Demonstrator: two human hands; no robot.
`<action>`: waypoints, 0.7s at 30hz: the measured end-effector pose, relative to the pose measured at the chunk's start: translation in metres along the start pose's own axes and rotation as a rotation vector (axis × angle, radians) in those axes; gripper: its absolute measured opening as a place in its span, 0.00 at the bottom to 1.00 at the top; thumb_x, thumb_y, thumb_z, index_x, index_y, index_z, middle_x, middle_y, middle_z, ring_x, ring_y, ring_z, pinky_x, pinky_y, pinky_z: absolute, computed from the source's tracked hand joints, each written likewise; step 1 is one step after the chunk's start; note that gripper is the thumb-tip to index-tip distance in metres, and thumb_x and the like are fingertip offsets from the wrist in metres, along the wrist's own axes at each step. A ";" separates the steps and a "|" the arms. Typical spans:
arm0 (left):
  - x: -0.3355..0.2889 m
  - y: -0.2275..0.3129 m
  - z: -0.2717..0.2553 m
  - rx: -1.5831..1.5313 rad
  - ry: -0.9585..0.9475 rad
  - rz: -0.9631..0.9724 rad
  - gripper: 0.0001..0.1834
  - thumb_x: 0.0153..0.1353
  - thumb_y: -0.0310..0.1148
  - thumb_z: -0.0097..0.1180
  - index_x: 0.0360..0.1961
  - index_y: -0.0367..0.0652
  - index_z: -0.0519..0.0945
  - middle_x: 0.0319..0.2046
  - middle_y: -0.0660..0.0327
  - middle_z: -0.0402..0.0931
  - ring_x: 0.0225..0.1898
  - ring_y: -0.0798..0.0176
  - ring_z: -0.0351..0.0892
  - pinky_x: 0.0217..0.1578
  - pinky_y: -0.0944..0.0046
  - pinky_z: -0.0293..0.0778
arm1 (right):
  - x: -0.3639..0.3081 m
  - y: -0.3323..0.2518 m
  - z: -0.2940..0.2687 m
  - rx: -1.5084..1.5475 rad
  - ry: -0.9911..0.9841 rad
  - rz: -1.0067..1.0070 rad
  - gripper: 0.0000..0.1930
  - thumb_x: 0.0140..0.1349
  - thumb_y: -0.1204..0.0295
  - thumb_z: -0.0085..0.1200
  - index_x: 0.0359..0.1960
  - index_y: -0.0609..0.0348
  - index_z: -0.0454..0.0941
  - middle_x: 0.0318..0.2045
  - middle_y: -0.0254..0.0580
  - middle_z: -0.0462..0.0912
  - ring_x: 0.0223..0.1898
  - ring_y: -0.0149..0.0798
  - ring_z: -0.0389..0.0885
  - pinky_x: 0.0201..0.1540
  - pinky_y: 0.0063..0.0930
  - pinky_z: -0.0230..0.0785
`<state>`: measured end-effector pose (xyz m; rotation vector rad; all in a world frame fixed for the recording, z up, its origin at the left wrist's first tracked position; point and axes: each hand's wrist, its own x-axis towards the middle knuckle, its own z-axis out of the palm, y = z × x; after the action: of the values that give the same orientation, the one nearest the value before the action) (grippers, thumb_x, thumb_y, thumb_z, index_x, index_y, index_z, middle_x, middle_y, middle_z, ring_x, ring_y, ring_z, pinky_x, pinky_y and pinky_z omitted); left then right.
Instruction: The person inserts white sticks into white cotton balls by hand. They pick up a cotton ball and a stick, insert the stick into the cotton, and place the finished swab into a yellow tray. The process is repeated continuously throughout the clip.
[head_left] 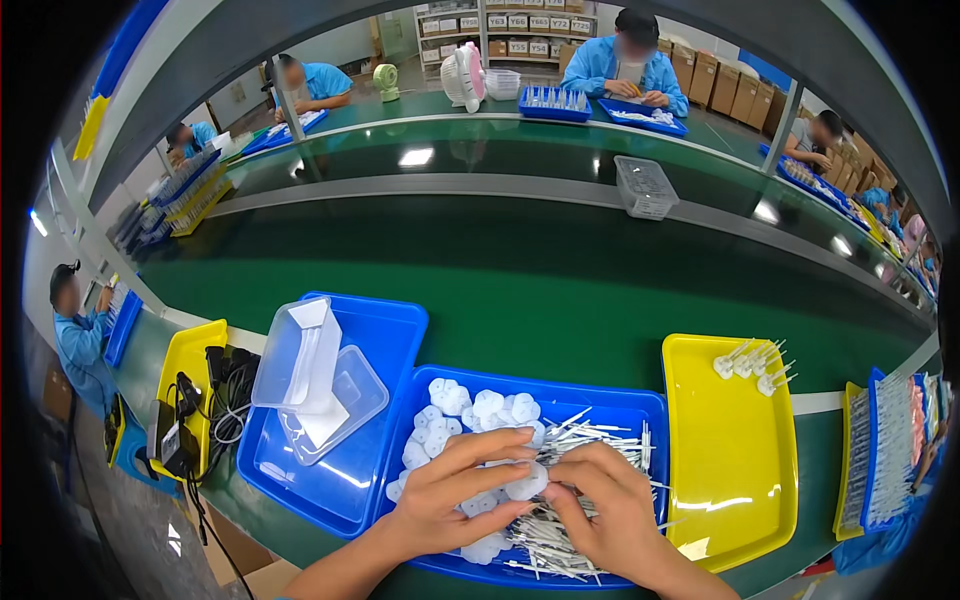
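My left hand (462, 490) curls its fingers and thumb around a white, cloudy, flower-shaped plastic piece (527, 483). Against the right edge of that piece, my right hand (608, 508) has its thumb and fingers pinched together; what lies inside the pinch is hidden. Both hands are over a blue tray (655, 412). Similar flower-shaped pieces (437, 432) are heaped in its left part. Thin white-and-metal rods (550, 548) lie loose in its right part, partly covered by my right hand. One thin metal tip (674, 523) sticks out to the right of that hand.
A yellow tray (735, 470) at right holds several white pieces with upright rods (752, 365). At left, another blue tray (350, 500) carries a clear container (300, 350) and lid. Black cables (232, 385) lie beside it. A clear box (646, 187) stands farther back; several people work beyond.
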<state>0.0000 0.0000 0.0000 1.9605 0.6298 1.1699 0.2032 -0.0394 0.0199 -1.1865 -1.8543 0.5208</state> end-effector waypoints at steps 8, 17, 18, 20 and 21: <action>-0.001 -0.005 -0.003 0.261 -0.011 0.287 0.19 0.50 0.22 0.70 0.46 0.38 0.84 0.56 0.47 0.77 0.51 0.53 0.81 0.43 0.56 0.71 | -0.001 -0.007 0.007 0.089 0.042 0.042 0.09 0.55 0.85 0.62 0.38 0.66 0.80 0.34 0.44 0.80 0.27 0.37 0.81 0.30 0.25 0.74; -0.001 0.000 0.002 0.121 0.006 0.127 0.22 0.53 0.22 0.68 0.51 0.35 0.81 0.59 0.45 0.74 0.51 0.53 0.81 0.45 0.60 0.76 | 0.000 -0.006 0.002 0.066 0.038 -0.015 0.08 0.57 0.82 0.63 0.38 0.65 0.82 0.35 0.45 0.83 0.30 0.42 0.83 0.34 0.29 0.76; 0.002 0.001 0.000 0.133 0.030 0.088 0.20 0.55 0.23 0.67 0.51 0.34 0.81 0.58 0.45 0.75 0.50 0.53 0.82 0.44 0.61 0.77 | 0.004 -0.003 -0.002 0.067 -0.049 0.007 0.08 0.58 0.81 0.61 0.39 0.65 0.81 0.36 0.46 0.83 0.32 0.44 0.83 0.36 0.31 0.76; 0.005 0.006 -0.008 0.173 0.067 -0.005 0.18 0.58 0.24 0.64 0.50 0.34 0.81 0.56 0.45 0.76 0.47 0.54 0.83 0.44 0.65 0.78 | 0.018 0.008 -0.014 0.092 -0.222 0.056 0.08 0.60 0.80 0.57 0.40 0.64 0.81 0.38 0.47 0.82 0.37 0.48 0.84 0.40 0.36 0.77; 0.003 0.004 -0.009 0.022 0.188 -0.111 0.16 0.60 0.25 0.62 0.50 0.33 0.81 0.55 0.46 0.77 0.46 0.56 0.83 0.43 0.65 0.78 | 0.027 0.016 -0.016 -0.028 -0.260 0.004 0.08 0.59 0.80 0.57 0.41 0.64 0.82 0.39 0.47 0.83 0.39 0.48 0.84 0.42 0.36 0.76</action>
<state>-0.0067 0.0028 0.0075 1.8218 0.8412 1.2923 0.2199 -0.0101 0.0294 -1.1862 -2.0843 0.6806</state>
